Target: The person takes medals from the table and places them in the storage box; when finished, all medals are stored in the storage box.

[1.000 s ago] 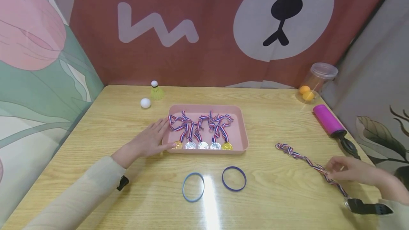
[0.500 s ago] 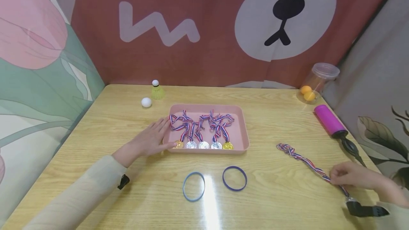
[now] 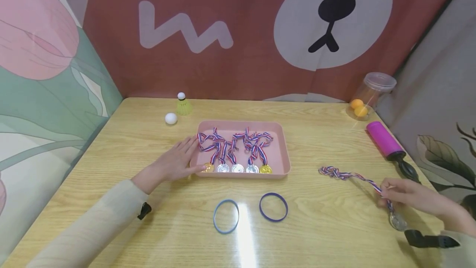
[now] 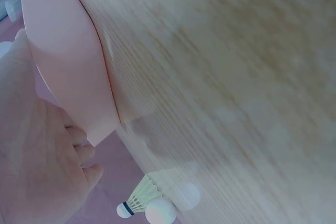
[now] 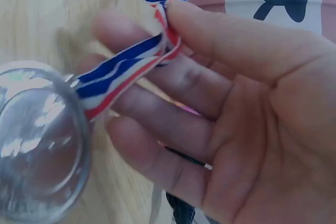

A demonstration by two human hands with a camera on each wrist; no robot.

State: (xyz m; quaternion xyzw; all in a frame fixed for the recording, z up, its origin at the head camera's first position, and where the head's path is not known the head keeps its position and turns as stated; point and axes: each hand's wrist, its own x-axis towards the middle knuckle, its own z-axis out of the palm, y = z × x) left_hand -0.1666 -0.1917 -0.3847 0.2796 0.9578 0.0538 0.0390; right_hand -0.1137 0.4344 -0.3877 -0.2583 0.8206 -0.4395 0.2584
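Between thumb and fingers, my right hand pinches the striped ribbon of a silver medal. The medal dangles below the hand, large at the left of the right wrist view. The ribbon's bunched far end lies on the table. My left hand rests at the left end of a pink tray, its thumb over the front rim near a bronze-coloured medal. Silver medals and a gold medal line the tray's front, their ribbons spread behind them.
Two wristbands, light blue and dark blue, lie before the tray. A white ball and a yellow shuttlecock stand back left. At the right are a clear jar with orange balls and a pink pump.
My right hand has lifted the medal by its ribbon, and part of the ribbon has risen off the table. My left hand stays at the tray.
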